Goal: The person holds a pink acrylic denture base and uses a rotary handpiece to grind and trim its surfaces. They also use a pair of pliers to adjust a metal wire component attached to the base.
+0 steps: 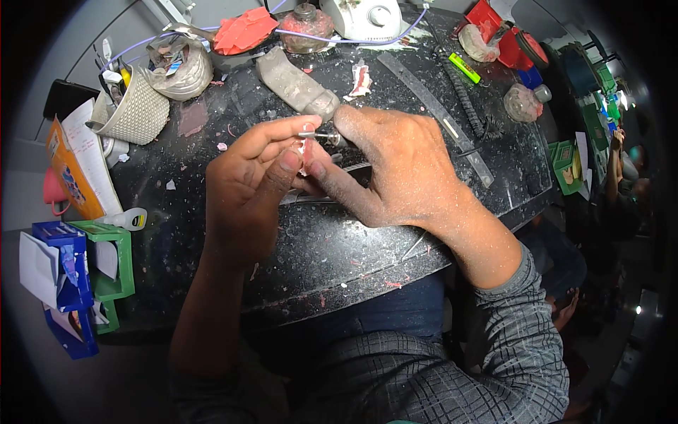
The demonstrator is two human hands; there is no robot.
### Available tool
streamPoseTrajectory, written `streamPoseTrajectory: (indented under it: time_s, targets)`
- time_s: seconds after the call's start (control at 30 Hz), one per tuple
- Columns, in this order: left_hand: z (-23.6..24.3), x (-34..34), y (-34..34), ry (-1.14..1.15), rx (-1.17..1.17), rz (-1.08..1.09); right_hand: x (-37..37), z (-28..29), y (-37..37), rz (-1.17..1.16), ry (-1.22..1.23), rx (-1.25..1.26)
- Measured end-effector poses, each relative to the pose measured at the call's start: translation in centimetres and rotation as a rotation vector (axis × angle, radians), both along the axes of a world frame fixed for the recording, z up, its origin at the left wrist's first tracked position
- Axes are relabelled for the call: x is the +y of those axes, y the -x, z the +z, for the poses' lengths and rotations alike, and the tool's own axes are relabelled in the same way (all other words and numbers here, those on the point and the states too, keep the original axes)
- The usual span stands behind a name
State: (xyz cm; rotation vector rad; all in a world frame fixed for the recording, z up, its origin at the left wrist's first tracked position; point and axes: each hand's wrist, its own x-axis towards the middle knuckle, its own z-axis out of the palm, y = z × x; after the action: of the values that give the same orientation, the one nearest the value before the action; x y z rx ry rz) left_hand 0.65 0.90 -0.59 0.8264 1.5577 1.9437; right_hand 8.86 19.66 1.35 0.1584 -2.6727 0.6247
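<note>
Over the black bench, my left hand (244,169) pinches a small pink-and-white dental piece (306,157) between thumb and fingers. Its full shape is hidden by the fingertips. My right hand (399,162), coated with pale dust, is closed around a rotary handpiece (339,139), most of which the hand covers. The handpiece's thin metal shank and its tip lie close above the piece, near my left fingertips; whether they touch, I cannot tell. The right thumb rests close against the piece too. A shiny metal strip (305,200) lies under both hands.
Behind the hands lie a dusty grey slab (289,78), a long flat bar (431,99) and a coiled cord (462,95). Farther back are red sheets (244,32) and a white dial unit (367,20). A woven basket (138,113) stands left; blue trays (63,261) sit beyond the edge.
</note>
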Motion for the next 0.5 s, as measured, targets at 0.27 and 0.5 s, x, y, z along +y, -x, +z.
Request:
streamPoseTrajectory:
  time_s: [0.27, 0.5]
  targets:
    - [-0.1, -0.5, 0.7, 0.024, -0.055, -0.035, 1.2, 0.6, 0.0, -0.084, 0.024, 0.018]
    - [-0.2, -0.6, 0.5, 0.005, -0.076, 0.036, 2.0, 1.1, -0.1, 0.081, 0.144, -0.064]
